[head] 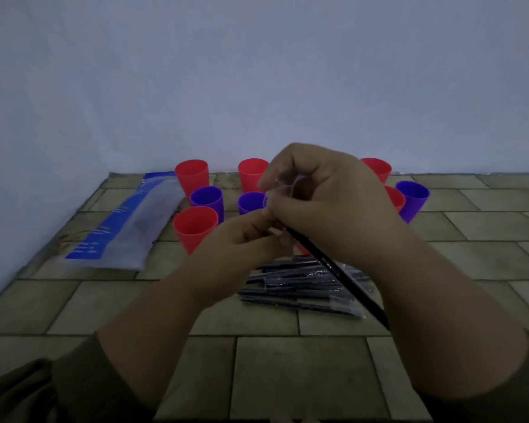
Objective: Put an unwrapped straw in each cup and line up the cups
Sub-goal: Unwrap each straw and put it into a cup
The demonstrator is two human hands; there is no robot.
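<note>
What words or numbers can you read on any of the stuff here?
Plastic bag on the left: blue band with pale and yellowish marks along it, too blurred to read.
Wrapped straws in the pile: no print that can be made out.
Red cups and purple cups: plain, no writing.
Black straw in the hands: no readable marks.

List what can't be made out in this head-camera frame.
- Total cup count: both hands, left hand and right hand, cover the middle of the red and purple plastic cups.
- Upper end of the thin black straw: buried in the fingers; wrapper state unclear.
- Print on the blue-and-clear plastic bag: blurred, dim.
- Number of wrapped straws in the pile: overlapping.
</note>
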